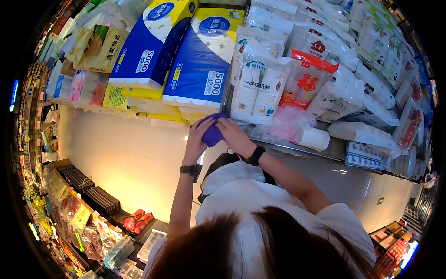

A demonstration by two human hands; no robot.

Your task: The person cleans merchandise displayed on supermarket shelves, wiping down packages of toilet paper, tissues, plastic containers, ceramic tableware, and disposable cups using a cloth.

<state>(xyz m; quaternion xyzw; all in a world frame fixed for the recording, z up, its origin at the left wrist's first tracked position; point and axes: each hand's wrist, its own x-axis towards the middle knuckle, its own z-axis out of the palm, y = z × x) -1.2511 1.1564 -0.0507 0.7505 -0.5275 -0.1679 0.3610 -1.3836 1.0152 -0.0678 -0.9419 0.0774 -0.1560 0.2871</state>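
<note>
Between my two hands is a bunched purple cloth (213, 132), held at the front edge of a goods display. My left hand (199, 134) grips its left side, and my right hand (232, 132) has hold of its right side with the fingers folded over the top. Just beyond the cloth lie large blue, white and yellow packs of tissue paper (198, 66). Clear bags of stacked paper cups (259, 87) stand at the shelf edge beside my right hand. Each wrist wears a black band.
A crumpled pink and clear plastic bag (287, 123) and loose white paper cups (313, 138) lie near the metal shelf edge (296, 148). Pale floor tiles (132, 146) spread to the left. Red fire extinguishers (138, 220) and a low goods shelf (87, 223) are at the lower left.
</note>
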